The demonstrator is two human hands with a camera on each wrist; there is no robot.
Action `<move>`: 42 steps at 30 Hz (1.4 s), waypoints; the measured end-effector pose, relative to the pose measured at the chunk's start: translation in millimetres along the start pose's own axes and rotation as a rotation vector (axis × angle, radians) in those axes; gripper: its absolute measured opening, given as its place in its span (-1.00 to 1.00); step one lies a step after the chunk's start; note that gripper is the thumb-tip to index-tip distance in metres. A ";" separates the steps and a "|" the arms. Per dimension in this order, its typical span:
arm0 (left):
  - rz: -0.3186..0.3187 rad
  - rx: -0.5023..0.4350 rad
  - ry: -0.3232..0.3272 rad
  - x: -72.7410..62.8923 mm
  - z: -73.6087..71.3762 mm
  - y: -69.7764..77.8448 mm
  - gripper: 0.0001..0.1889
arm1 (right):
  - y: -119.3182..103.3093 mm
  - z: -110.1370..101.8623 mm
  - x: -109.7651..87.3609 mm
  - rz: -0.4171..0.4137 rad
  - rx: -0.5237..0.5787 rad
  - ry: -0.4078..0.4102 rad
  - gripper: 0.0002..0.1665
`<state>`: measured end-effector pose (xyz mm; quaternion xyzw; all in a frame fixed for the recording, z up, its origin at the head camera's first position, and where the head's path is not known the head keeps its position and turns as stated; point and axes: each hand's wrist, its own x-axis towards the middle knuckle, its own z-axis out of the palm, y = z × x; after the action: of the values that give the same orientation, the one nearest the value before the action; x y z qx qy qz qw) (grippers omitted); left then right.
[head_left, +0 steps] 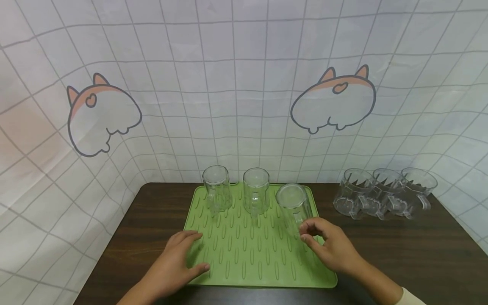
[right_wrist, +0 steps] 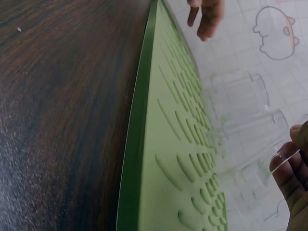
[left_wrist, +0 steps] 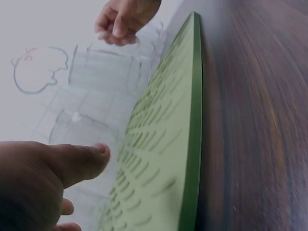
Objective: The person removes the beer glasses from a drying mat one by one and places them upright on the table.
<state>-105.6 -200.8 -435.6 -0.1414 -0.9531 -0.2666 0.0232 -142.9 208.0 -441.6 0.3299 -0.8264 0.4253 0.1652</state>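
My right hand [head_left: 332, 245] pinches the handle of a clear mug [head_left: 292, 202] at the right side of a green ridged mat [head_left: 259, 254]. That mug leans slightly. In the right wrist view, thumb and fingers meet around the thin transparent handle [right_wrist: 285, 159]. Farther left on the mat stand a middle clear mug [head_left: 256, 190] and a left clear mug [head_left: 217, 188], handles toward me. I cannot tell which way their openings face. My left hand [head_left: 173, 260] hovers around the mat's left front edge, thumb and fingers spread, holding nothing.
Several things border the mat: three clear mugs stand in a tight group, the nearest-left one [head_left: 345, 195] among them, at the back right of the dark wooden table [head_left: 411, 250]. A white grid-patterned curtain [head_left: 244, 106] rises behind and at both sides.
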 end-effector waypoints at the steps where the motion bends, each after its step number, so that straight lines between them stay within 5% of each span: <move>1: 0.009 0.001 0.008 1.3 -0.1 3.0 -0.24 | -0.8 0.2 0.3 -0.005 -0.003 0.001 -0.61; 10: 0.037 -0.028 0.055 13.8 4.0 21.8 -0.26 | -1.5 2.9 1.0 -0.066 -0.022 0.018 -0.60; 42: 0.115 -0.194 0.020 49.8 26.0 59.2 -0.18 | -10.8 8.3 -4.6 -0.110 -0.033 -0.017 -0.52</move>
<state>-135.8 -126.3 -422.2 -0.1946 -0.9129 -0.3570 0.0343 -132.1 198.6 -442.6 0.3757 -0.8153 0.3991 0.1869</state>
